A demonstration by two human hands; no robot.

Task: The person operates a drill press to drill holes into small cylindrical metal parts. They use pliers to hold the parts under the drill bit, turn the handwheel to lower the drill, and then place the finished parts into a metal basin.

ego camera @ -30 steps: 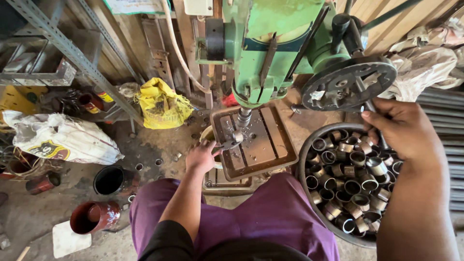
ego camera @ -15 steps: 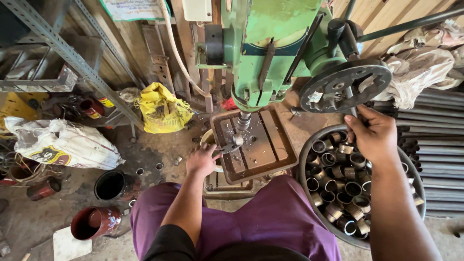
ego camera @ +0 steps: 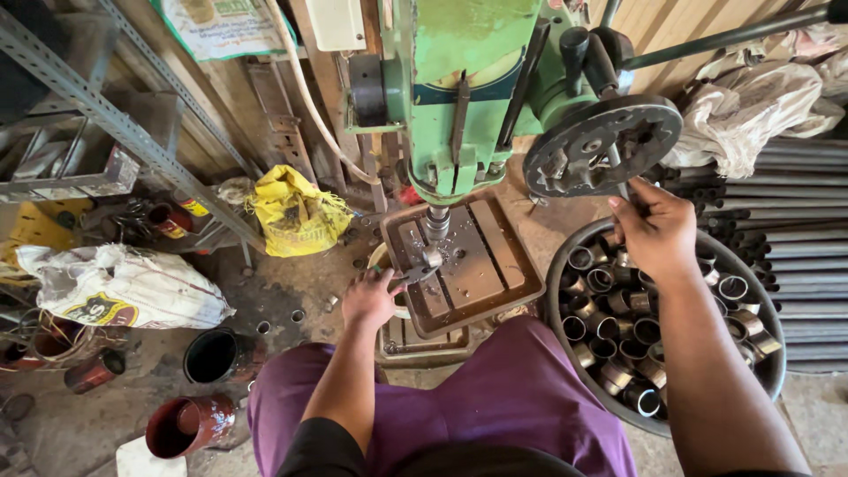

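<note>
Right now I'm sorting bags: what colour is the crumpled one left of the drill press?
Yellow, clearest in the head view.

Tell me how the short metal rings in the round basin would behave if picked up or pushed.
The metal rings look rigid and probably heavy for their size, being thick-walled cut tube. Their round, shiny walls suggest they would roll or slide once out of the basin. Heaped loosely beside the right hand, neighbours would likely shift and clatter.
</note>
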